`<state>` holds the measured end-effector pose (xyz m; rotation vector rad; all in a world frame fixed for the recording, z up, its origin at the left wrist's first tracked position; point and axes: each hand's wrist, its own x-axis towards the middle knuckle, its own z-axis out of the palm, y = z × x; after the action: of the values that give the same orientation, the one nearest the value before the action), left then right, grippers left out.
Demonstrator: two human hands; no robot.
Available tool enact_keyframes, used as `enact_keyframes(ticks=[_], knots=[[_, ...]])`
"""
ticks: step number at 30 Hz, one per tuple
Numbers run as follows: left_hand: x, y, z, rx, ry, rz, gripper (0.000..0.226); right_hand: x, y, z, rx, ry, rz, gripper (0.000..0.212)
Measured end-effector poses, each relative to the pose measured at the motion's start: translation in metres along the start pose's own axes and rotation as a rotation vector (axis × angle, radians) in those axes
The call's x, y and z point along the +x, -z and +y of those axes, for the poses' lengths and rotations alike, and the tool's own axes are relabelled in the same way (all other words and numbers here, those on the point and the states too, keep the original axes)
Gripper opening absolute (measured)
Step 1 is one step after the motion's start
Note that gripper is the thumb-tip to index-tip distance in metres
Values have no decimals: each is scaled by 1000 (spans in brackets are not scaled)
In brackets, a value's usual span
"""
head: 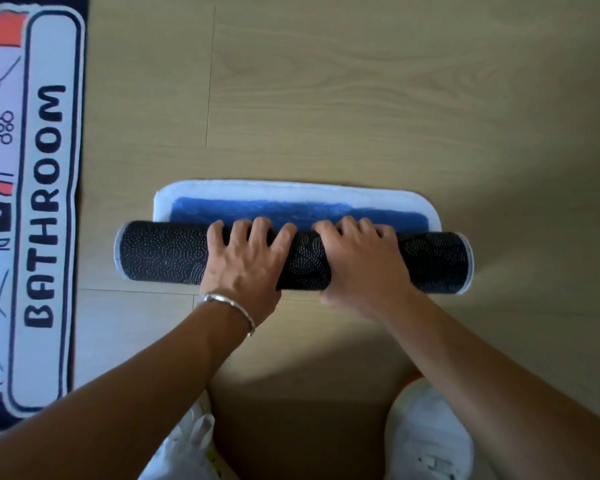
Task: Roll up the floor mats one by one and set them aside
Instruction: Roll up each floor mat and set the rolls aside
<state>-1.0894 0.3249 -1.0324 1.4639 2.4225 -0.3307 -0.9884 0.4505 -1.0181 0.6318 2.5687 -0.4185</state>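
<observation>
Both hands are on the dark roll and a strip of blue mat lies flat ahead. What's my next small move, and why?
Probably push the roll forward one more turn with the left hand and right hand: only a narrow blue strip lies flat on the floor, so the mat is not fully rolled yet.

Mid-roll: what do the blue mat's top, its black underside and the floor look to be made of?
The top of the blue mat looks like soft pile fabric, matte and fuzzy. Its underside is probably rubbery non-slip backing, judging by the small pale dots. The floor shows light wood-grain planks with seams; laminate or real wood, unclear.
</observation>
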Motion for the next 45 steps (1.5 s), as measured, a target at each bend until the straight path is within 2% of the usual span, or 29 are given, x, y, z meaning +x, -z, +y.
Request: enact_keyframes(ticks=[3,5,8,11,14,17,18,20,22,23,27,30,32,36,41,45], knots=[[-31,-12,7,-78,-14,50,84,-26,-15,-8,-33,37,-16,65],[-47,-18,11,-76,-15,18,90,-38,-23,-12,-25,61,-39,66],[-49,-10,12,-58,-33,-109,91,-45,-28,-15,-16,62,-42,80],[-32,4,5,-93,-75,-289,81,-53,-34,-16,-23,24,98,91],[-13,12,-2,-161,-103,-435,83,-56,-38,-16,-58,17,154,86],[-3,14,-5,-202,-104,-486,84,-44,-31,-14,-71,-5,101,73],[-4,14,-7,-212,-114,-473,87,-38,-24,-13,-71,3,41,68],[-8,9,-15,-210,-181,-333,96,-28,-11,-11,-63,56,-92,63],[-12,3,-23,-166,-222,-178,102,-18,-3,-5,20,74,-187,67],[-13,3,-26,-145,-218,-171,104,-14,1,-3,42,73,-214,71],[-2,6,-31,-217,-163,-338,114,-7,1,0,48,94,-238,87],[0,7,-28,-255,-147,-367,116,-8,-1,1,55,81,-271,106],[-1,9,-26,-256,-117,-375,117,-9,-1,0,51,80,-276,110],[-3,10,-21,-203,-65,-388,122,-14,-4,-3,32,86,-249,111],[-4,9,-18,-120,-58,-370,101,-17,-5,-5,-10,80,-203,113],[-5,6,-15,-98,-60,-369,98,-16,-6,-8,-43,79,-181,99]])
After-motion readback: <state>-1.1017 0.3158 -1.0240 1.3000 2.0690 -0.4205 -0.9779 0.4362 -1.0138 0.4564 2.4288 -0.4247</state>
